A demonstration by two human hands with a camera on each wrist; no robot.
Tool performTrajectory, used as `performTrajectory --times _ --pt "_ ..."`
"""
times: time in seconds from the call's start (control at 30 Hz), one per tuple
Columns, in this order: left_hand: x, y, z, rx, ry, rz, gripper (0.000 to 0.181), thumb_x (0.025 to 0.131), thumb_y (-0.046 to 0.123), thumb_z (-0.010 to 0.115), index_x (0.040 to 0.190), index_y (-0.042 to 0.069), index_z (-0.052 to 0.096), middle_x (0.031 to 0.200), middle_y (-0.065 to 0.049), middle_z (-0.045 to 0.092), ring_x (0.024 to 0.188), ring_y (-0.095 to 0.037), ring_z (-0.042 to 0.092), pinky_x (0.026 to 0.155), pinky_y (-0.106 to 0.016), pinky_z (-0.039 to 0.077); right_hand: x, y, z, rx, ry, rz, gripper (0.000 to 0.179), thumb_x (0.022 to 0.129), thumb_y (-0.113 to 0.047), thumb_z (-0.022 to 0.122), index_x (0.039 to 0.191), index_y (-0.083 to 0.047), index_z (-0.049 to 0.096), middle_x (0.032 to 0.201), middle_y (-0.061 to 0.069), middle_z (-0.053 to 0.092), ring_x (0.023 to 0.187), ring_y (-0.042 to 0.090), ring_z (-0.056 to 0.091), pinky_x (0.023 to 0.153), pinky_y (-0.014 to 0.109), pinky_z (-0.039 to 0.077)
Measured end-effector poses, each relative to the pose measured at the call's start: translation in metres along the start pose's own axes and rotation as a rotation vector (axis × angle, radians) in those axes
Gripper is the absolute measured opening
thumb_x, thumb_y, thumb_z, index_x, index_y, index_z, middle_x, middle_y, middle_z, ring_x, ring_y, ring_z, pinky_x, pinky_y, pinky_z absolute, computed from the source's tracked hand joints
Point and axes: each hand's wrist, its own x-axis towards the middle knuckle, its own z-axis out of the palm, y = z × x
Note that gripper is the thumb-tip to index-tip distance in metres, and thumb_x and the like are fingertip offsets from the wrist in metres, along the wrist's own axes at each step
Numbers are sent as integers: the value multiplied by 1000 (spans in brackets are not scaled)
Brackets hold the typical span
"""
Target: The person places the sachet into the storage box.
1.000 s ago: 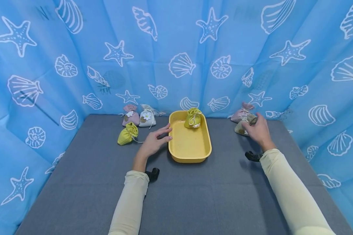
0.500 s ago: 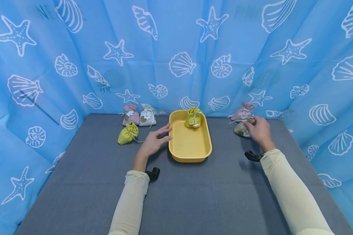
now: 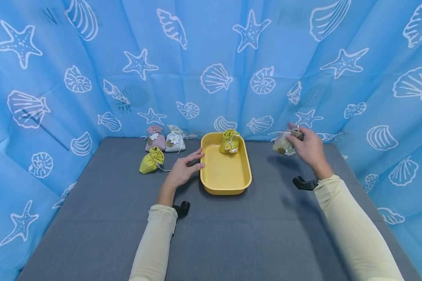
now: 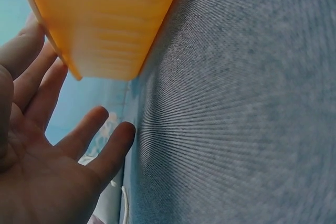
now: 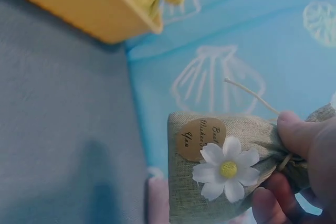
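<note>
My right hand (image 3: 309, 147) pinches a grey-green linen drawstring pouch (image 3: 280, 146) by its gathered neck and holds it above the table. In the right wrist view, this pouch (image 5: 239, 128) bears a white daisy and a round brown tag; its cord end sticks out past the thumb. A pink pouch (image 5: 158, 200) shows partly behind it. With fingers spread, my left hand (image 3: 182, 171) touches the left rim of a yellow plastic tray (image 3: 226, 192). One yellow-green pouch (image 3: 230, 141) leans upright inside the tray at its far end.
Left of the tray, a pink pouch (image 3: 155, 141), a white pouch (image 3: 175, 141) and a yellow-green pouch (image 3: 151, 160) lie on the grey table (image 3: 214, 242). A blue curtain (image 3: 197, 54) with shell and starfish prints hangs along the table's back and sides.
My right hand has raised the grey-green pouch off the table and slightly toward the left, in front of the pink one. The left hand stays at the tray's rim.
</note>
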Motion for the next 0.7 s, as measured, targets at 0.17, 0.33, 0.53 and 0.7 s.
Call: performTrajectory --times 0.17,0.33,0.53,0.7 --pt "-1 1 0 4 -1 -5 53 98 35 69 147 22 57 160 26 38 158 -21 26 126 -52 28 2 -27 -8 49 -5 -34 42 103 -36 59 126 -1 64 107 23 68 76 16 61 57 28 46" --pt "-1 2 -1 7 -1 -16 53 98 36 69 148 22 56 159 28 37 159 -21 24 127 -53 26 6 -57 -10 88 19 -60 38 102 -35 63 124 -4 66 107 21 70 79 12 62 60 23 49" --pt "-1 2 -2 13 14 -28 52 98 36 69 147 22 57 158 29 38 159 -23 24 127 -54 24 11 -87 0 133 24 -127 32 100 -29 66 118 -2 67 110 19 70 76 7 61 59 17 47" --pt "-1 2 0 21 3 -22 53 97 35 70 147 21 56 159 27 38 159 -23 24 127 -54 24 11 -106 13 173 -29 -167 27 99 -25 68 112 -1 67 109 18 68 77 12 60 59 18 48"
